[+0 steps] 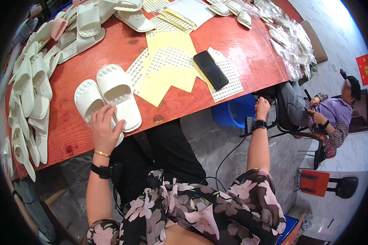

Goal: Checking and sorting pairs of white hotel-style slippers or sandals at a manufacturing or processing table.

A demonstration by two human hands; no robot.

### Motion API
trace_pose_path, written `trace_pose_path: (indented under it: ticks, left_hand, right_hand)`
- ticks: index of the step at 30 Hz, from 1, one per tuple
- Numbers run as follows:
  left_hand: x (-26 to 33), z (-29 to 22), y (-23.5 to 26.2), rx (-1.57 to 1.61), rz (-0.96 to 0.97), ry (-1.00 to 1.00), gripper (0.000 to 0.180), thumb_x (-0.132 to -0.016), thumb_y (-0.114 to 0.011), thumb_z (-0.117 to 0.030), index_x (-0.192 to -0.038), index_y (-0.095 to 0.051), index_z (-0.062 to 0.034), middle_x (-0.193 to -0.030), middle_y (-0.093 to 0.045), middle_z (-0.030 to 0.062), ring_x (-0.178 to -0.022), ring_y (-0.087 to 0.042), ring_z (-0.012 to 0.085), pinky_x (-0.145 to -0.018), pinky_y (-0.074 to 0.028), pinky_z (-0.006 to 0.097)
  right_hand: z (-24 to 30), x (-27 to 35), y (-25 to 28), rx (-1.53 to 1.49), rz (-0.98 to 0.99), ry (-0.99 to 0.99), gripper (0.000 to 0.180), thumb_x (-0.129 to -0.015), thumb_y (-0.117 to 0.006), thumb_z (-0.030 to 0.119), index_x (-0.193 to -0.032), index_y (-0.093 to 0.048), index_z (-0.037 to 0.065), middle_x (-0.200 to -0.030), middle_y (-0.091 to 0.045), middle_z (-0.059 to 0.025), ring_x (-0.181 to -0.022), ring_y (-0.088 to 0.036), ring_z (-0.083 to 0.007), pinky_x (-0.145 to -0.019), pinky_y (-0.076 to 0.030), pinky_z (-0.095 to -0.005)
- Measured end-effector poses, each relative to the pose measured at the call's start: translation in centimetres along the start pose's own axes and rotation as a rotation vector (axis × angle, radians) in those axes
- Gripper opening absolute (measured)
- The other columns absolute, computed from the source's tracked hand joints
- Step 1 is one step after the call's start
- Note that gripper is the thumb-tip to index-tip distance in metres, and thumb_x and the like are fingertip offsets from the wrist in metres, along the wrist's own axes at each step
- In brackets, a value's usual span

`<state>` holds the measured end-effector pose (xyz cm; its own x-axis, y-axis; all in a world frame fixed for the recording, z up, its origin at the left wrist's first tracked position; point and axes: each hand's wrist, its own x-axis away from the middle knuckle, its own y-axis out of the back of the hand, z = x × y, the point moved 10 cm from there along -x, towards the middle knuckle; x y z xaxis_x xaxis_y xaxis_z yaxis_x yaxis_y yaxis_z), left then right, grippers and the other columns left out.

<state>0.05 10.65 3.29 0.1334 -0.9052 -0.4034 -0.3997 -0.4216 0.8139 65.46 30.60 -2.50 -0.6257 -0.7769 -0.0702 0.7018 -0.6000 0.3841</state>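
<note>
A pair of white slide slippers lies side by side near the table's front edge, left of centre. My left hand rests on the heel part of the left slipper, its fingers apart and the thumb reaching toward the right slipper. Out past the table edge, my right hand is closed beside the blue bin; what its fingers hold, if anything, is hidden. Yellow sheets of small printed stickers overlap on the table beyond the slippers. A dark phone lies across one sheet.
More white slippers are heaped along the table's left and far edges. Bagged slippers fill the far right corner of the red table. At right a person in purple sits on a chair, and a red-seated stool stands nearby.
</note>
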Motion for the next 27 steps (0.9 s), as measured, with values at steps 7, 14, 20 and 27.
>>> trace_pose_path:
  ticks: [7,14,20,27]
  left_hand:
    - [0.1,0.1,-0.3,-0.017,-0.006,-0.004,0.046,-0.077,-0.074,-0.024,-0.117,-0.062,-0.0040,-0.122,-0.058,0.0117,-0.113,-0.050,0.0325,-0.097,-0.039,0.044]
    - [0.2,0.2,-0.4,-0.051,0.003,-0.009,0.046,-0.078,-0.073,-0.024,-0.118,-0.063,-0.0042,-0.121,-0.058,0.0126,-0.113,-0.050,0.0330,-0.098,-0.039,0.044]
    - [0.0,-0.3,-0.5,-0.063,0.015,-0.021,0.045,-0.079,-0.072,-0.023,-0.119,-0.062,-0.0043,-0.121,-0.057,0.0127,-0.114,-0.051,0.0332,-0.098,-0.039,0.044]
    - [-0.1,-0.3,-0.8,-0.076,0.029,-0.017,0.045,-0.079,-0.072,-0.022,-0.119,-0.062,-0.0043,-0.122,-0.057,0.0128,-0.114,-0.050,0.0328,-0.098,-0.039,0.044]
  right_hand:
    - [-7.8,-4.1,3.8,0.015,-0.099,-0.337,0.019,-0.081,-0.050,0.017,-0.071,-0.056,0.002,-0.058,-0.053,-0.0081,-0.042,-0.048,-0.0165,-0.037,-0.035,-0.0291]
    - [-10.6,-4.8,4.7,0.049,-0.137,-0.397,0.022,-0.080,-0.050,0.021,-0.068,-0.052,0.003,-0.057,-0.053,-0.0089,-0.041,-0.047,-0.0182,-0.038,-0.035,-0.0303]
    - [-14.2,-6.4,5.5,0.053,-0.151,-0.462,0.021,-0.080,-0.050,0.021,-0.071,-0.053,0.002,-0.058,-0.053,-0.0087,-0.042,-0.047,-0.0196,-0.037,-0.035,-0.0307]
    - [-16.2,-9.4,3.8,-0.007,0.066,-0.374,0.027,-0.086,-0.062,0.034,-0.090,-0.062,0.007,-0.076,-0.060,-0.0040,-0.064,-0.056,-0.0186,-0.064,-0.045,-0.0379]
